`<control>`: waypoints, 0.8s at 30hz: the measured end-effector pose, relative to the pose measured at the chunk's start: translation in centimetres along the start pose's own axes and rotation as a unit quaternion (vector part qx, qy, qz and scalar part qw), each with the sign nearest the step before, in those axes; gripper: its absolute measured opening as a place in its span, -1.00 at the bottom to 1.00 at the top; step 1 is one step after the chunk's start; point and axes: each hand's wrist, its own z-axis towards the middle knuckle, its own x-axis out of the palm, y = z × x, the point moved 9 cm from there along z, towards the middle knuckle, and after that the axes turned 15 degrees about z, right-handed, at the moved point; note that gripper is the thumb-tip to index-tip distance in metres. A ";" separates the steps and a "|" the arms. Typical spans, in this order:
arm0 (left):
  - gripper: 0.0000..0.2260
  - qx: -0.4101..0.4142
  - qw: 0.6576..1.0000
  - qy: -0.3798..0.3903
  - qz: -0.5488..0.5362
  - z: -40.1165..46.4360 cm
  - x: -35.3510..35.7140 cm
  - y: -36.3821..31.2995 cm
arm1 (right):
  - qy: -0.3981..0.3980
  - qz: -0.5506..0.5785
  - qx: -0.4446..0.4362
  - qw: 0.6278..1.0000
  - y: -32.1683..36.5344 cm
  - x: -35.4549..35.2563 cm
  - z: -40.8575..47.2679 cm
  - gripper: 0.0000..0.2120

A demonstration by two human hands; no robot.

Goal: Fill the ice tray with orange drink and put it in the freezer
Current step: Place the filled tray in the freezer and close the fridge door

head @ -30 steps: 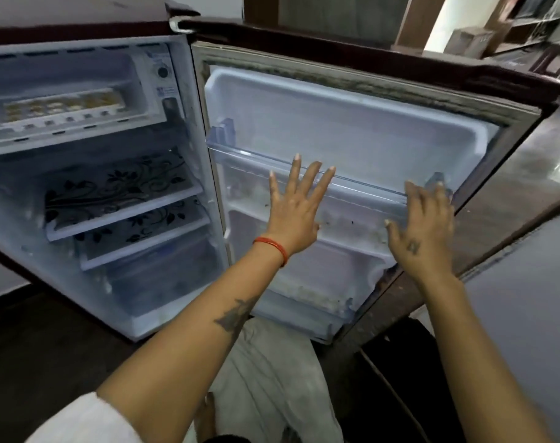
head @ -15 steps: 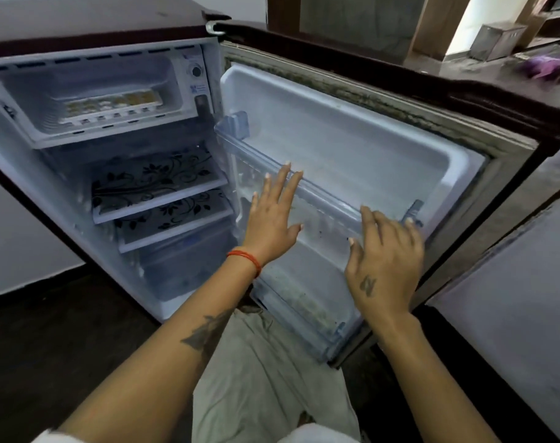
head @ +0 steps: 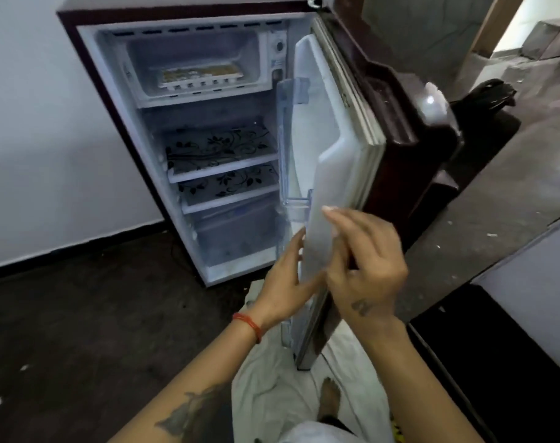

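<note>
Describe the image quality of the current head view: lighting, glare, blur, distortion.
Head view: dim room; a bright glare spot sits on the dark fridge door; the freezer compartment interior is pale, so the ice tray reads soft; both hands, left hand and right hand, show slight motion blur; wide-angle lens bends the fridge edges.

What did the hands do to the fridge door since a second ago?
The fridge door swung from wide open toward closing; it now stands edge-on. Both hands came together at its lower edge: the right hand on the outer side, the left hand on the inner side. The ice tray stayed in the freezer compartment.
</note>
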 end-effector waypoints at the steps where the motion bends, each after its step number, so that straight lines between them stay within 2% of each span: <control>1: -0.24 -0.009 0.999 -0.010 -0.034 -0.3 -1.1 1.3 | -0.048 -0.018 0.000 0.999 0.4 -0.8 -0.4 -0.69; 3: -0.17 -0.035 0.998 -0.028 -0.044 -0.9 -3.4 3.3 | -0.082 -0.033 0.048 0.995 0.3 -1.1 -0.6 -0.66; 6: -0.13 -0.073 0.995 -0.042 -0.049 -1.9 -6.1 5.8 | -0.052 0.006 0.153 0.987 -1.2 1.1 -0.4 -0.44; 8: -0.16 -0.092 0.991 -0.058 -0.074 -2.3 -7.7 7.5 | -0.017 0.034 0.133 0.990 -0.4 3.7 -0.2 -0.36; 11: -0.31 -0.096 0.987 -0.096 -0.081 -2.6 -9.8 8.9 | -0.008 0.080 0.100 0.992 0.0 6.7 0.2 -0.39; 14: -0.49 -0.111 0.980 -0.143 -0.084 -2.9 -12.0 10.5 | 0.005 0.115 0.165 0.980 -2.4 9.4 0.2 -0.47; 17: -0.48 -0.147 0.968 -0.191 -0.075 -3.1 -14.7 12.7 | 0.068 0.125 0.197 0.970 -3.3 13.2 0.0 -0.48; 20: -0.40 -0.176 0.947 -0.260 -0.068 -3.2 -17.2 15.3 | 0.099 0.192 0.201 0.955 -2.9 17.1 0.2 -0.49; 24: -0.51 -0.204 0.918 -0.330 -0.078 -2.9 -19.5 18.1 | 0.145 0.247 0.160 0.945 -2.5 22.4 1.2 -0.54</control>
